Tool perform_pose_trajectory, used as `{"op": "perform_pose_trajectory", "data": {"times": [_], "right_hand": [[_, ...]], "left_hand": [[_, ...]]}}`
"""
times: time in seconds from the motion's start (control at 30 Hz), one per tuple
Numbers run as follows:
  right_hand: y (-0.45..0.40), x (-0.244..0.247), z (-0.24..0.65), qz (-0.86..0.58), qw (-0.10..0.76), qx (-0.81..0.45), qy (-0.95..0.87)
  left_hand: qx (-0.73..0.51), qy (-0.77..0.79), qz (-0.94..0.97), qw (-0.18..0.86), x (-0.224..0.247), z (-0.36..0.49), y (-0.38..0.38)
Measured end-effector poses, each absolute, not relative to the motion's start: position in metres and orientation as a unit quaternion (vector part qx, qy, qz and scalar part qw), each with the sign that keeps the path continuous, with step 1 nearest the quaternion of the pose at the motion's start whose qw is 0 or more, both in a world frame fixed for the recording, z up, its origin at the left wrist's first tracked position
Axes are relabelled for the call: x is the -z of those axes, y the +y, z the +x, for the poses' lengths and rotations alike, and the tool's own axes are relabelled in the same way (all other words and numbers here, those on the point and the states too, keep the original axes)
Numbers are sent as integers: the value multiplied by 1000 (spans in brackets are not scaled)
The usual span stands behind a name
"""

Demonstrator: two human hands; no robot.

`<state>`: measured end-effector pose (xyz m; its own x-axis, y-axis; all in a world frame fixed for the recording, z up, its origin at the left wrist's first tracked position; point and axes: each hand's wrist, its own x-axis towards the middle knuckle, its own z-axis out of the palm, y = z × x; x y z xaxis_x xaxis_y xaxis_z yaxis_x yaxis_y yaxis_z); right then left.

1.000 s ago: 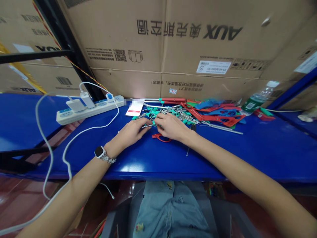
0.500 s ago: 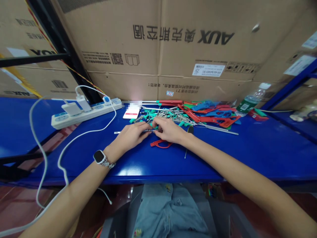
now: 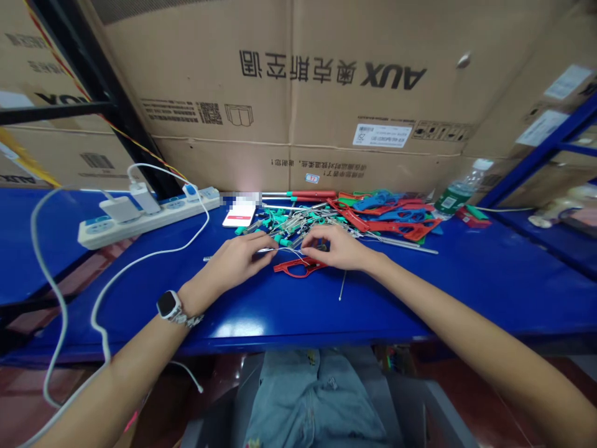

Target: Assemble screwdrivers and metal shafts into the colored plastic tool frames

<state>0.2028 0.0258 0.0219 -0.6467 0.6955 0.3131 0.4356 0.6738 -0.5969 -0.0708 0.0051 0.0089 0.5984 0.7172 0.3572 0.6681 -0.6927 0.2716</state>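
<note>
My left hand [image 3: 240, 260] is closed around a slim metal tube [image 3: 267, 250], whose other end sticks out left of the knuckles. From the tube's right end, thin pale wires [image 3: 291, 251] run across to my right hand [image 3: 336, 247], which pinches them between thumb and fingers. Just below the wires lies a red plastic handle [image 3: 291, 269] with an open loop, partly behind my right fingertips. A thin metal shaft [image 3: 342, 286] points toward me from under my right hand; its upper end is hidden.
Behind my hands is a heap of metal tubes and wires with green tips [image 3: 298, 221]. Red and blue plastic handles [image 3: 401, 214] lie at right, by a bottle [image 3: 459, 190]. A phone [image 3: 240, 211] and a power strip [image 3: 149, 214] with white cables are at left. Cardboard [image 3: 289, 93] stands behind.
My hands have moved apart from touching, and the wires now show stretched between them. The whole view has shifted slightly, so the background sits further left.
</note>
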Motion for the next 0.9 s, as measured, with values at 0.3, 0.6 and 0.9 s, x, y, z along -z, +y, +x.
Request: {"op": "perform_pose_trajectory", "data": {"times": [0.3,0.6,0.9], "right_hand": [[20,-8,213,-326,254,-179,-893],[42,-30,202,-383,86,-105,-914],[48,-49,196,-357,84,-92,-926]], "left_hand": [[-214,412,880,105,-16,-70,4],[-192,419,879,122,-9,-67,11],[-215,430,869,121,-18,-65,5]]}}
